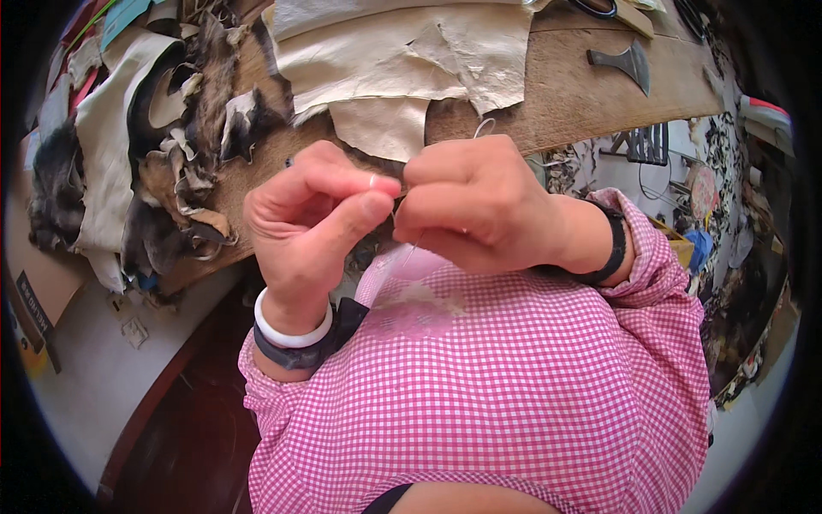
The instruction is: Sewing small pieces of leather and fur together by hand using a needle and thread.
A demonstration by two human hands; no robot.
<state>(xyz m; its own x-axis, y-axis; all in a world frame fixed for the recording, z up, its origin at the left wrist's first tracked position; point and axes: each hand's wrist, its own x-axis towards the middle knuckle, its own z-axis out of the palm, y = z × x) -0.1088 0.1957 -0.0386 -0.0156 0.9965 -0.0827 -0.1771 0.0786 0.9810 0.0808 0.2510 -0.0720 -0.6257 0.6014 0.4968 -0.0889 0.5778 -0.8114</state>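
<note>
Both hands are raised close together in front of my chest, fingertips nearly touching. My left hand (304, 218) is closed in a pinch, thumb against index finger, with a bit of white thread (373, 181) at the fingertips. Curled fingers close my right hand (479, 206) on the same thread; a pale loop stands up behind its knuckles and a thin strand hangs below. Whether a needle is in either hand cannot be made out. Just beyond the hands, a cream hide (385, 64) lies on the wooden table (565, 86), its ragged edge toward me.
Fur and leather scraps (175, 154) pile up on the table's left side. A curved-blade leather knife (623, 63) lies at the far right, near dark-handled scissors (595, 7). Scraps litter the floor at right, by a black rack (648, 144). A cardboard box (43, 265) stands left.
</note>
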